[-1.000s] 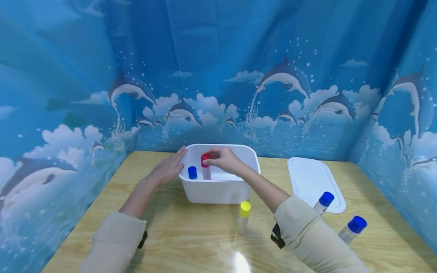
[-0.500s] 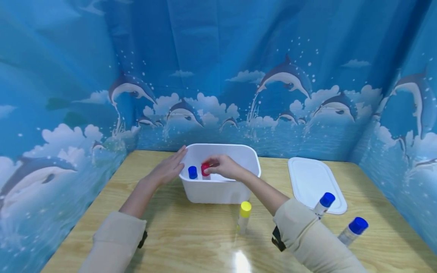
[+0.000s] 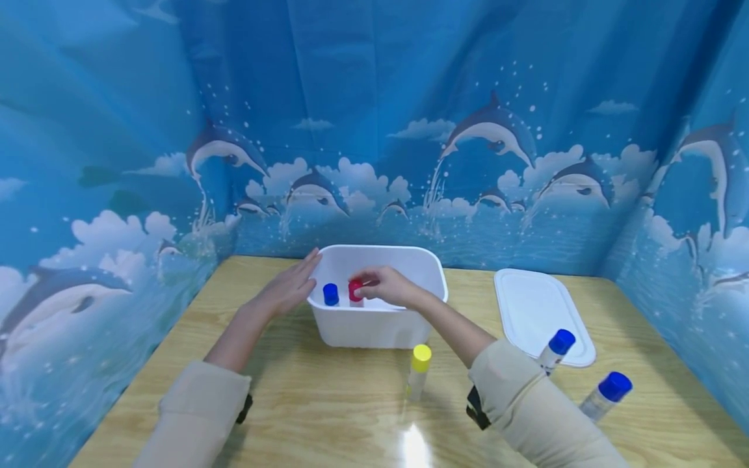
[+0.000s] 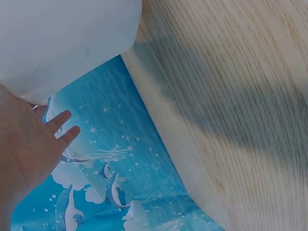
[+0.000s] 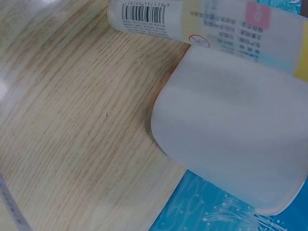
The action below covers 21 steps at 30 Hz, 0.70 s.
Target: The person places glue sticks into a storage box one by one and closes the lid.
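Observation:
A white plastic bin (image 3: 368,328) stands at the back of the table. My right hand (image 3: 383,286) reaches into it and pinches the red cap of a glue stick (image 3: 354,292), whose lower part is hidden behind the front wall. Just left of that, a blue-capped glue stick (image 3: 330,294) stands upright in the bin. My left hand (image 3: 287,286) rests at the bin's left rim with straight fingers; the left wrist view shows this hand (image 4: 29,144) beside the bin's outer wall (image 4: 72,43). The right hand is out of sight in the right wrist view.
A yellow-capped glue stick (image 3: 418,374) stands before the bin, its printed label (image 5: 216,26) large in the right wrist view. The white lid (image 3: 538,305) lies at right. Two blue-capped glue sticks (image 3: 556,351) stand near my right sleeve. A dolphin-print curtain (image 3: 374,130) encloses the table.
My right hand has lowered the red-capped glue stick deeper into the bin and shifted it slightly right. The left hand has stayed at the rim.

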{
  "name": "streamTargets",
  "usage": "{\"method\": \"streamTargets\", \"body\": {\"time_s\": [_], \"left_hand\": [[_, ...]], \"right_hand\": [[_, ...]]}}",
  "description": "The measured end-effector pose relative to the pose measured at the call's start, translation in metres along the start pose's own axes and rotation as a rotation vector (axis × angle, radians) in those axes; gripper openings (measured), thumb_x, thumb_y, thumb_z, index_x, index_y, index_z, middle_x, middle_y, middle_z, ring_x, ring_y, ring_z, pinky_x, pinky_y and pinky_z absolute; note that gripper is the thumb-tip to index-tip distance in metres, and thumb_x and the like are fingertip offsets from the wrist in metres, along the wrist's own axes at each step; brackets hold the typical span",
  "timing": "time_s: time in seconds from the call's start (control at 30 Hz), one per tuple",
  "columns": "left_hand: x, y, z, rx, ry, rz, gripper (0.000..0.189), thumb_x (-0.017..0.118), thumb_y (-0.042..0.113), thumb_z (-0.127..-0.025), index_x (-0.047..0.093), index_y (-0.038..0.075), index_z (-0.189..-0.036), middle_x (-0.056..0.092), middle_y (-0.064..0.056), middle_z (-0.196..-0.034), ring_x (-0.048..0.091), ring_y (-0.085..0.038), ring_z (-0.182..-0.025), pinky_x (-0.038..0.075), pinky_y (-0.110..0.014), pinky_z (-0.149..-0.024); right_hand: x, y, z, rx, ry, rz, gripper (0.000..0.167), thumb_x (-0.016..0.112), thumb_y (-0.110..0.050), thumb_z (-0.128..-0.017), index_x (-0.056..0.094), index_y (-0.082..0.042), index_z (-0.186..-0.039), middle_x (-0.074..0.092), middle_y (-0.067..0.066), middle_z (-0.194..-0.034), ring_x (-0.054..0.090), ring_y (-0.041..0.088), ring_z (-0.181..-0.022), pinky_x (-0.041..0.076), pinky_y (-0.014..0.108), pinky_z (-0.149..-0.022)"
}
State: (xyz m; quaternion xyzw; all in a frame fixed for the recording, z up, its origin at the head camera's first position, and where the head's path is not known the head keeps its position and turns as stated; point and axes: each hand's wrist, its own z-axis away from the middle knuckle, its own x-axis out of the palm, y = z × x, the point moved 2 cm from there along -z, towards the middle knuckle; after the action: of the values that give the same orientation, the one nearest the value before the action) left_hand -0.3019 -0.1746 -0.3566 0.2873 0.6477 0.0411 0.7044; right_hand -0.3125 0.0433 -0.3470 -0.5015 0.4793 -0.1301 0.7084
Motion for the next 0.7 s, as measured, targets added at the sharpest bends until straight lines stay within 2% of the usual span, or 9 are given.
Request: {"method": "streamTargets", "body": {"time_s": [0.7], "left_hand": [[0.0, -0.0007, -0.0005, -0.003, 0.003, -0.005, 0.059, 0.03, 0.035, -0.099, 0.004, 0.018, -0.149, -0.001, -0.002, -0.153, 0.005, -0.027, -0.138, 0.014, -0.053, -0.106]], "right_hand": [[0.0013, 0.0002, -0.0009, -0.018, 0.004, 0.033, 0.032, 0.06, -0.012, -0.089, 0.059, -0.006, -0.121, 0.061, 0.006, -0.112, 0.057, 0.02, -0.101, 0.051, 0.028, -0.079]]}}
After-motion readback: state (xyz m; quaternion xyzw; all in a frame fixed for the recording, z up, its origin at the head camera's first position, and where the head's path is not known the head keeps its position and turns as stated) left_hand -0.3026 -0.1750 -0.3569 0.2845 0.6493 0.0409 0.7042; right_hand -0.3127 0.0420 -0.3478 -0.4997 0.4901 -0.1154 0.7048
